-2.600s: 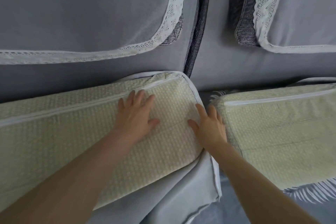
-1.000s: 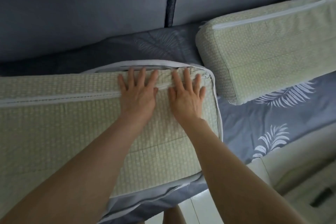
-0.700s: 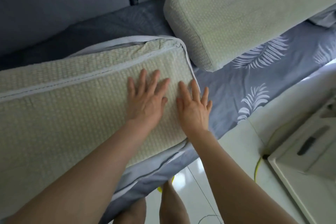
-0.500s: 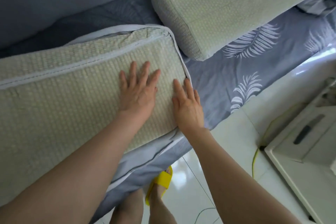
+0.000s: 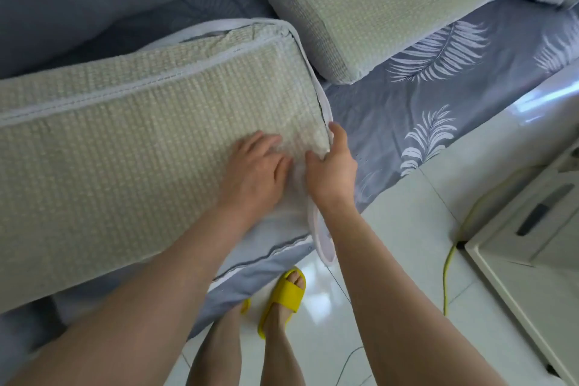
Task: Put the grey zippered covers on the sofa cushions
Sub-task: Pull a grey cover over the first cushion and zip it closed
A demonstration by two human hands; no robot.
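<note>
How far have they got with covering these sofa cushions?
Nothing looks finished. The near cushion lies in its grey cover, still open: woven top bare, rim loose round the end. In hand: the left hand rests on the top while the right hand grips the front corner. Left: pulling the cover over, zipping, then the far cushion, also showing bare weave.

A long, pale green woven cushion (image 5: 125, 150) lies across the near left. A loose grey cover (image 5: 266, 241) wraps its right end and underside. A matching second cushion (image 5: 391, 3) lies angled, far right.
</note>
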